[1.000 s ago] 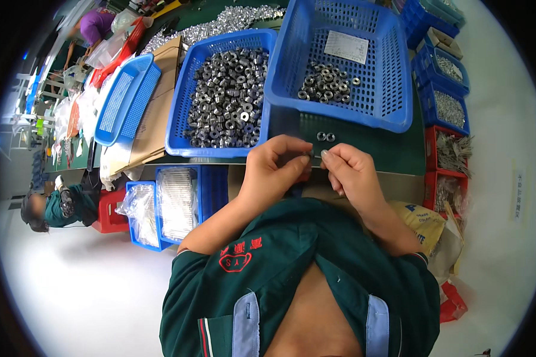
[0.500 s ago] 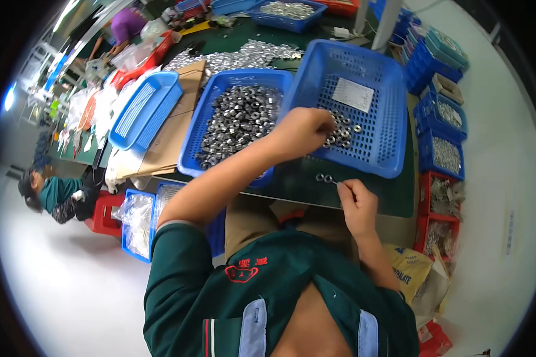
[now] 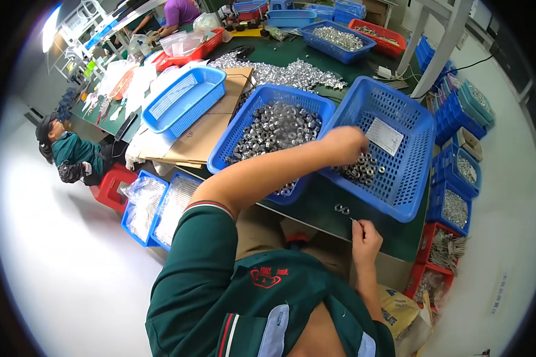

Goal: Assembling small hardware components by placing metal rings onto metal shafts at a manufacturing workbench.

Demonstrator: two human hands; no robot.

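Observation:
My left hand (image 3: 345, 146) hangs closed over the left part of the right-hand blue basket (image 3: 415, 178), above a small heap of metal ring-shaped nuts (image 3: 363, 172). What its fingers hold, if anything, is hidden. Below and to the right, at the table's front edge, my right hand (image 3: 366, 239) pinches a thin metal piece, of which only a short tip shows. Two metal rings (image 3: 342, 209) lie on the green tabletop close to that tip. Beside the basket, a second blue basket (image 3: 220, 152) holds many similar nuts, partly covered by my left forearm.
A white card (image 3: 386, 135) lies in the right basket. Loose shiny parts (image 3: 298, 74) spread behind the baskets. An empty blue basket (image 3: 184, 98) rests on cardboard (image 3: 220, 128) to the left. Stacked bins (image 3: 452, 205) stand at the right. A person (image 3: 71, 149) sits far left.
The whole view has shifted, so the table appears lower and farther right. My left hand has moved slightly farther back over the right basket. My right hand keeps its pinch beside the rings.

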